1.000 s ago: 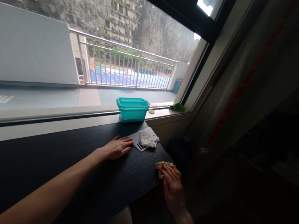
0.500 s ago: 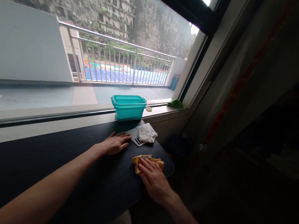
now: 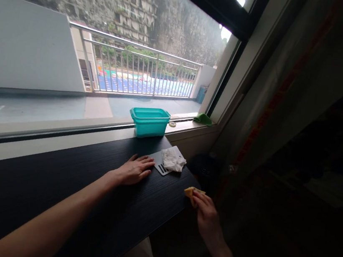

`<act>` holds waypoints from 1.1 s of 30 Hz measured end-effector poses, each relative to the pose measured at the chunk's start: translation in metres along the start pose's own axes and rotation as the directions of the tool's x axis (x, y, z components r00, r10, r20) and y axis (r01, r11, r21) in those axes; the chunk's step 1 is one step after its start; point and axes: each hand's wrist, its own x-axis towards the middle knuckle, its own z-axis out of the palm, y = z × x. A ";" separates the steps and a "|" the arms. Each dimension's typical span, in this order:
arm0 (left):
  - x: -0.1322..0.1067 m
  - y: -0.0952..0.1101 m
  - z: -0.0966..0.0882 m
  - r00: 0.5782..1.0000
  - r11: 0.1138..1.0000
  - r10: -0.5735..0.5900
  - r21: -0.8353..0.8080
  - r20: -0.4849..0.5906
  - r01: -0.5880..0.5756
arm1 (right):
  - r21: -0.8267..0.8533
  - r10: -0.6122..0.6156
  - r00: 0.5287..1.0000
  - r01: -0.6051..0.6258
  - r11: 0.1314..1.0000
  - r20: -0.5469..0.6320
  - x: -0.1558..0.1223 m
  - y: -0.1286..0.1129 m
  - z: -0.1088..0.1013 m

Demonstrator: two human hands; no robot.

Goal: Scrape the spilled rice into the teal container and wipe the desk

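A yellow cleaning cloth (image 3: 190, 192) is bunched in the fingers of my right hand (image 3: 209, 215), at the rounded right corner of the dark tabletop (image 3: 91, 164). My left hand (image 3: 136, 169) lies flat on the table with its fingers spread. Its fingertips are at the edge of a flat grey plate with dark slots (image 3: 158, 158). On that plate rests a crumpled white tissue (image 3: 172, 161). The palm side of my right hand is hidden.
A teal plastic basin (image 3: 150, 126) stands at the table's far edge by the window. On the sill lie a small roll of tape (image 3: 172, 124) and a green cloth (image 3: 203, 118). A dark bin-like shape (image 3: 205, 169) is beyond the table's right end.
My right hand has slid right to the table's corner with the yellow cloth, its fingers now gathered around it. The plate and tissue have shifted slightly right; my left hand stays flat beside them.
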 end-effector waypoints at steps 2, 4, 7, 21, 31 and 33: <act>-0.010 0.011 0.004 0.999 0.999 0.045 0.001 0.001 -0.045 | 0.049 0.182 0.978 -0.178 0.983 -0.099 0.000 0.021 -0.020; -0.020 0.023 0.010 0.997 0.997 0.081 0.000 -0.004 -0.081 | 0.125 0.378 0.914 -0.362 0.924 -0.150 0.007 0.032 -0.041; -0.031 0.039 0.019 0.993 0.993 0.116 -0.006 -0.019 -0.117 | 0.240 0.557 0.813 -0.514 0.824 -0.169 0.023 0.030 -0.067; -0.053 0.076 0.030 0.983 0.988 0.148 -0.027 -0.107 -0.151 | 0.316 0.345 0.926 -0.377 0.871 0.153 0.123 -0.037 -0.004; -0.151 0.027 0.019 0.851 0.947 -0.314 -0.076 -0.422 0.312 | 0.154 0.008 0.872 -0.095 0.984 0.490 0.171 -0.088 0.122; -0.173 0.011 0.023 0.793 0.916 -0.382 -0.083 -0.474 0.392 | 0.204 -0.124 0.806 0.004 0.979 0.578 0.157 -0.119 0.144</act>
